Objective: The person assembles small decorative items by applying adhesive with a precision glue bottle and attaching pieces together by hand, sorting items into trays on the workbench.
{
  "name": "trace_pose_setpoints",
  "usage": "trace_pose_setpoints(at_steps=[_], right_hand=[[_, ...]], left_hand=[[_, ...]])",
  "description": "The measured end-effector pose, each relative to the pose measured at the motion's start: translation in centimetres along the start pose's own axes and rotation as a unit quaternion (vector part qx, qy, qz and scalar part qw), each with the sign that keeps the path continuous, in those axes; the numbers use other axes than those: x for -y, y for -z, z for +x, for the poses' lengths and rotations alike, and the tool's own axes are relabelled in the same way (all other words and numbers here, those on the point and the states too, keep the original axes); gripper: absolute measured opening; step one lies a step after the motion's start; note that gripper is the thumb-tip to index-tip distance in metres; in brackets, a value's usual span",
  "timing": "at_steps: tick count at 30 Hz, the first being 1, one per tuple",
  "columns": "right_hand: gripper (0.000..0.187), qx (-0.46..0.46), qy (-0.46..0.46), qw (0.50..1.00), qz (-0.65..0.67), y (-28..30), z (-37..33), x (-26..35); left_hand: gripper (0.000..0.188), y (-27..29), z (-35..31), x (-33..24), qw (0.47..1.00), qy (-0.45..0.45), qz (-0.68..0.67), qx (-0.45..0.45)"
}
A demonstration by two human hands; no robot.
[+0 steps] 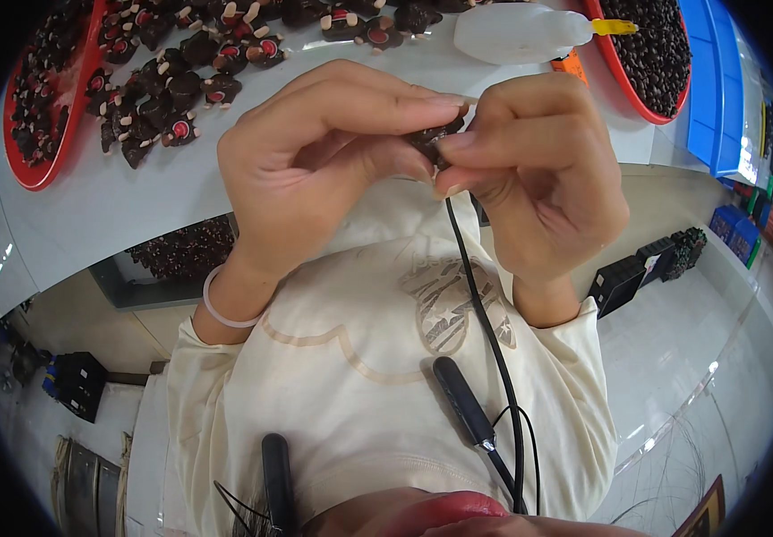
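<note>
You hold a small dark piece [431, 137] pinched between your left hand [301, 148] and right hand [552, 170], on your side of the white bottle [516, 34], with a pile of dark pieces [171, 94] left of that bottle and a red tray [626, 84] of black bits right of it.

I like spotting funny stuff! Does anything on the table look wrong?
The white bottle seems to lie on its side, yellow tip reaching over the right-hand red tray; bottles usually stand. I see no spill.

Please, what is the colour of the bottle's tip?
The bottle's tip is yellow, best seen in the head view.
</note>
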State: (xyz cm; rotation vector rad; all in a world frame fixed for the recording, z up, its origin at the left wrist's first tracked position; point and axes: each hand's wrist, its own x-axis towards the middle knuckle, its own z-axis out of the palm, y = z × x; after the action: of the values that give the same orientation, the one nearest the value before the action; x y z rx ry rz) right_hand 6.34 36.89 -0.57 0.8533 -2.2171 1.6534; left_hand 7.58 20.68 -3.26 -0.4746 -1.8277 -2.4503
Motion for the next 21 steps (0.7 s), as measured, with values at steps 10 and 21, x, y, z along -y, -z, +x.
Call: trace_pose_setpoints(at_steps=[10,21], right_hand=[[0.034,0.032,-0.124,0.992,-0.011,1.0,-0.3,-0.1],[0.038,0.063,-0.147,0.985,0.059,1.4,-0.8,-0.1]], left_hand=[[0.018,0.8,0.1,-2.0,0.996,-0.013,0.084,0.014],[0.028,15.7,2.5,-9.9,0.734,0.084,0.663,-0.119]])
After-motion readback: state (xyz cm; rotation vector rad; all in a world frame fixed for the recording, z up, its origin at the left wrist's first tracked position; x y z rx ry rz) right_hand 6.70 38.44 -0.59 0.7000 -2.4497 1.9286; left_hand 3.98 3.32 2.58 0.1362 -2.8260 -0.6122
